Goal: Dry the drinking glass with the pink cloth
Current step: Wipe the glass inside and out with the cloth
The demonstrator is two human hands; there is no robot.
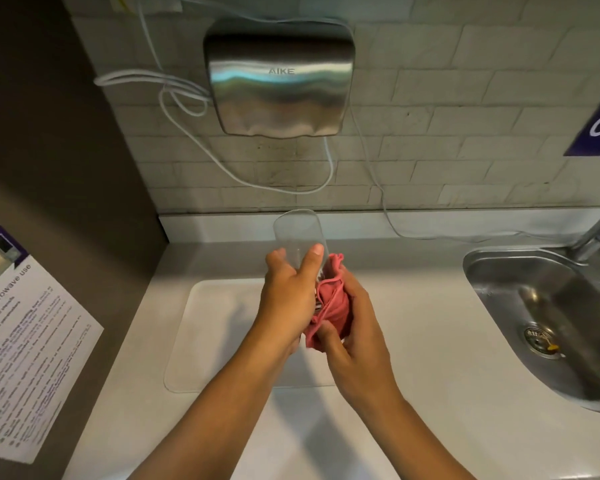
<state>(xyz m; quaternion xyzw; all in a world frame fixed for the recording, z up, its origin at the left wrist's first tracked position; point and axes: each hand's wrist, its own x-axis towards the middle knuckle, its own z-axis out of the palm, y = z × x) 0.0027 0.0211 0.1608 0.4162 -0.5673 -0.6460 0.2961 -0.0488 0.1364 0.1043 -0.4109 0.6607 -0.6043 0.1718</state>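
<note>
Left hand (288, 292) grips the glass (298, 233) low, tilted away above the desk (413, 306), so right hand (354, 327), clutching the pink cloth (333, 306) just beside, can wipe its base end.

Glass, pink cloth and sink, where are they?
drinking glass (297, 230), head view, on its clear upper wall.
pink cloth (333, 306), head view, on its bunched middle.
sink (499, 268), head view, on its steel rim.

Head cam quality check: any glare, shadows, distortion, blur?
Head view: wide-angle bends the tile lines; glare streaks on the steel hand dryer; arm shadows fall on the white mat; the clear drinking glass is low-contrast against the counter; the edges look soft.
</note>
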